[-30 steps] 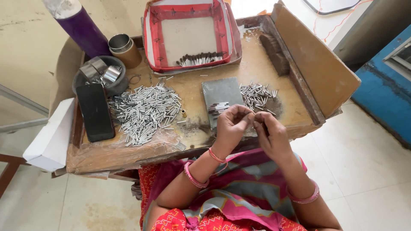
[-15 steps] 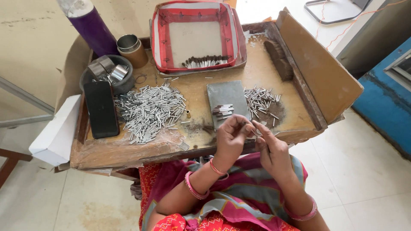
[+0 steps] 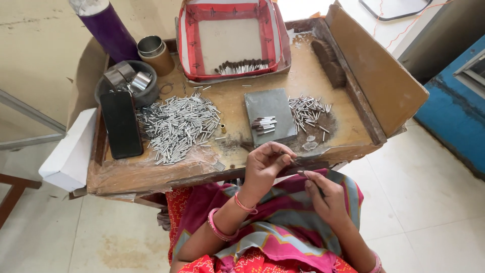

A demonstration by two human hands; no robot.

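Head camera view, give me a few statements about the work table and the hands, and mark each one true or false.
1. The big pile of silver tubes lies left of the grey slab. True.
2. The red-rimmed tray is packed full. False: only a short row of small pieces lies in it.
3. The black phone lies on the slab. False: it lies at the table's left edge.
4. The left hand pinches a thin piece. True.
5. The right hand rests in the tray. False: it is over the lap.

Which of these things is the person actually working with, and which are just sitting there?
In use:
left hand and right hand, pinching small pieces
big heap of metal tubes
grey slab
red-edged tray

Lying about:
black phone
purple bottle
white box
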